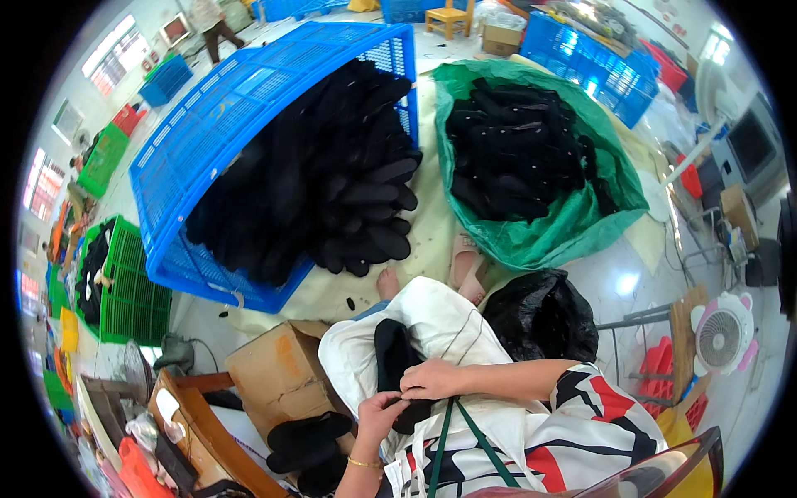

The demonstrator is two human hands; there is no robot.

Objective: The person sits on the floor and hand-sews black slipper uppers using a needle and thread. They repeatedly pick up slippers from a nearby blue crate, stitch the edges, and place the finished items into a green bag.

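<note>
A long black sock (392,353) lies over the white cloth (448,311) on my lap. My left hand (380,417) and my right hand (433,380) come together above it, fingertips pressed close to each other. Both are closed in a pinch; whatever sits between the fingertips is too small to make out. Part of the sock is hidden beneath my right hand. More black socks (307,440) hang over a cardboard box (274,373) by my left forearm. In front of me, a tilted blue crate (195,137) holds a large heap of black socks (332,166).
At the front right, an open green sack (573,236) holds bundled black socks (519,149). A black plastic bag (544,319) stands right of my lap. Farther right are a fan (721,334) and a metal-legged stool (685,336). A green crate (137,286) stands left.
</note>
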